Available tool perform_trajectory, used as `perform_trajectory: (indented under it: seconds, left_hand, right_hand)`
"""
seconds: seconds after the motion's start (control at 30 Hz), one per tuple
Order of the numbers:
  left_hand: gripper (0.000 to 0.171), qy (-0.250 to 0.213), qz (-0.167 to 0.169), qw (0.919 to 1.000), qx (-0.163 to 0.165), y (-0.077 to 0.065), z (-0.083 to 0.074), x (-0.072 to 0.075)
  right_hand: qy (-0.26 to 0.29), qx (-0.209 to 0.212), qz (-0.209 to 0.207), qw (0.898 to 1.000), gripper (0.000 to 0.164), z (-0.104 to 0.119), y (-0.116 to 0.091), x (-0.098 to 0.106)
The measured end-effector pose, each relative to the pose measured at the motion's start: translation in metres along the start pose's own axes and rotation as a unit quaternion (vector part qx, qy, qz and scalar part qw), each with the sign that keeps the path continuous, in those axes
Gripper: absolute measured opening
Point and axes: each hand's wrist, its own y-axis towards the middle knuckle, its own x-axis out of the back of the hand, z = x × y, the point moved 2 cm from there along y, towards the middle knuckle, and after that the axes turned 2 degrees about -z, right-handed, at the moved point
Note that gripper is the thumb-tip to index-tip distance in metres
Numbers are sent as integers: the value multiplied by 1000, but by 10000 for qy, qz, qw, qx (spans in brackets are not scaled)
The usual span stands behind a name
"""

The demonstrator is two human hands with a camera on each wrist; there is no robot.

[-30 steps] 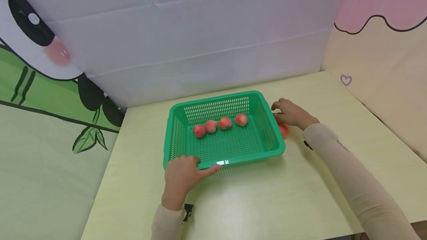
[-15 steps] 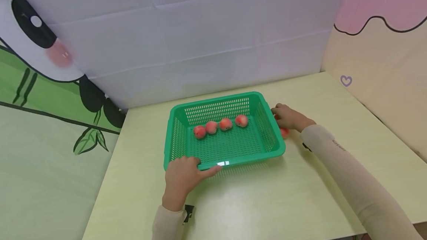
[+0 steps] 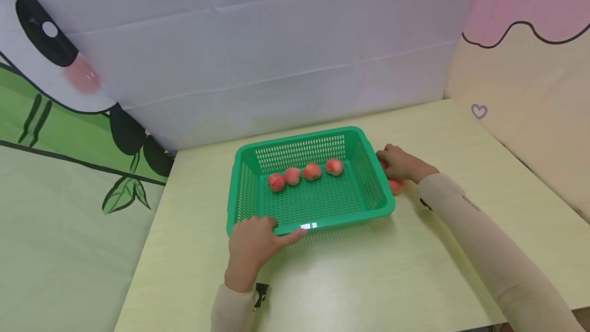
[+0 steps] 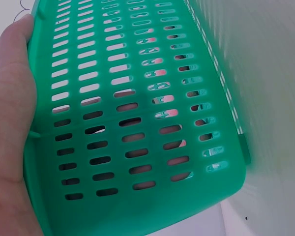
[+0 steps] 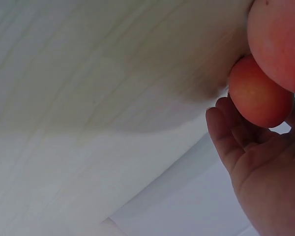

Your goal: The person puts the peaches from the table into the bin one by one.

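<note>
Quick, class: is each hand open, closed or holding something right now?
Left hand: holding the green basket by its rim.
Right hand: holding a peach.

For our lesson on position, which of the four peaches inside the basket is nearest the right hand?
The rightmost peach, beside the green basket's right wall; the other three lie farther left, away from the right hand.

Pale table [image 3: 184,250], whitish backdrop [image 3: 286,40], printed leaf [image 3: 121,196]
</note>
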Motion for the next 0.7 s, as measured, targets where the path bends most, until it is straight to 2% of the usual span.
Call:
perform_trajectory:
  seconds: [0.43,0.7]
  left_hand:
    - [77,-15,14,10000,21,-1,0,0]
    - [77,22,-52,10000,-5,-1,1,0]
  right_hand:
    - [155,218,-114,9996,28,0,-1,-1]
    - [78,256,-388,9989,20,-2,-3,0]
